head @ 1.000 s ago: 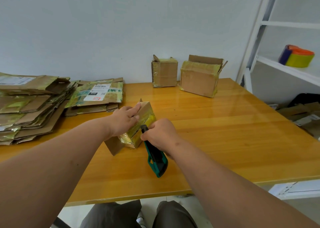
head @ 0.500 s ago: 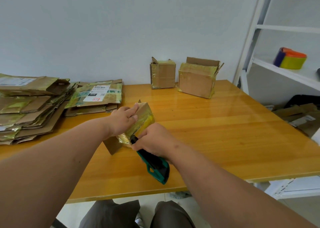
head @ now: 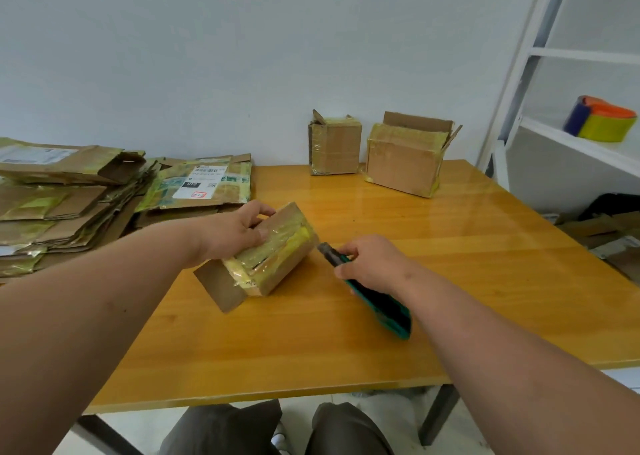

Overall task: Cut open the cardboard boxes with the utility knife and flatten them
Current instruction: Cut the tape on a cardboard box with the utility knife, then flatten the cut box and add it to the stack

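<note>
The green utility knife (head: 367,292), gripped in the right hand (head: 372,264), has pulled off the small taped cardboard box (head: 273,253) to its right; the left hand (head: 235,233) clasps that glossy, yellow-taped box on the polished wooden tabletop (head: 450,264).

Glossy yellow wood worktop (head: 398,323) vs plain pale wall (head: 242,56). White metal shelf unit (head: 519,84) at right, w/ blue-orange-yellow roll (head: 601,119) on 1 shelf. Person's grey trousers (head: 225,430) below worktop edge; dark bag (head: 613,203) under shelf.
</note>
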Available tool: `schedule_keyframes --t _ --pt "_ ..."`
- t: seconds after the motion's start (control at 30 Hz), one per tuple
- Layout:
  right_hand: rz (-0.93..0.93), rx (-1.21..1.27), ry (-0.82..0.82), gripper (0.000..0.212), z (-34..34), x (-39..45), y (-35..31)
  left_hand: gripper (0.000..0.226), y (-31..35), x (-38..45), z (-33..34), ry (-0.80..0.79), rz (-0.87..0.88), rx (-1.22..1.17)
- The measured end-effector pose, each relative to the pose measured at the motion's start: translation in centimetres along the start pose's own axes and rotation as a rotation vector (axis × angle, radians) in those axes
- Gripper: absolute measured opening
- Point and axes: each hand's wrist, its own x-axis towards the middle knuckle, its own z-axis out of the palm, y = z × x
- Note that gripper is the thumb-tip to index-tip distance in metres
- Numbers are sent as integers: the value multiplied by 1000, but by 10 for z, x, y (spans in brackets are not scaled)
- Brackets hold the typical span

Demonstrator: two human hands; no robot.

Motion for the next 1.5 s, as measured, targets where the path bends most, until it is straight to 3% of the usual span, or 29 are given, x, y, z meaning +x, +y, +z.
schedule_keyframes --t 0.2,0.27,0.4,0.57,0.8,1.07,1.5 --pt "47 -529 167 36 14 16 5 39 -2 8 -3 69 -4 269" --pt "20 -571 242 40 17 16 1 44 -4 8 0 82 -1 323" --pt "-154 -350 342 39 27 22 -14 69 -7 8 5 41 68 392" --pt "-110 -81 199 54 39 35 -31 88 -1 6 1 -42 86 489" --pt "-51 176 137 65 38 39 -35 68 -1 10 -5 -69 85 586" --pt "-48 301 155 58 46 36 -33 64 -7 9 -2 -8 159 472" --pt "167 435 258 47 59 40 -52 51 -7 8 6 76 258 499"
